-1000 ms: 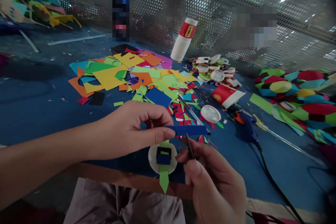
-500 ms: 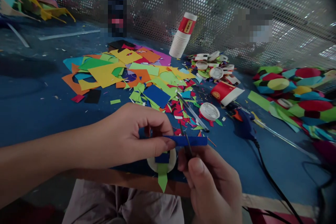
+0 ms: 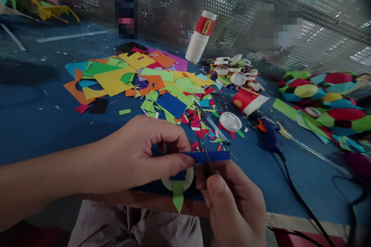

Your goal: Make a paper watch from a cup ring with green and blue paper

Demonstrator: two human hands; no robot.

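Observation:
My left hand (image 3: 156,148) pinches one end of a narrow blue paper strip (image 3: 218,156), which points to the right. In my right hand (image 3: 234,200) is a pair of scissors (image 3: 207,164); its handles are mostly hidden by the fingers. The parted blades straddle the strip near its middle. Under my left hand, at the table's front edge, lies a round white cup base (image 3: 189,177), partly covered. A blue piece and a pointed green paper strip (image 3: 178,197) lie across it, the green tip hanging toward my lap.
Beyond my hands spreads a pile of coloured paper scraps (image 3: 116,81). A stack of paper cups (image 3: 199,36) stands at the back. To the right are a cut red cup (image 3: 249,100), a white disc (image 3: 230,122), a blue glue gun (image 3: 268,135) with its cord, and colourful paper pieces (image 3: 327,88).
The view has shifted slightly. My hands keep nearly the same pose, and the strip's right end tilts up a little between the scissor blades.

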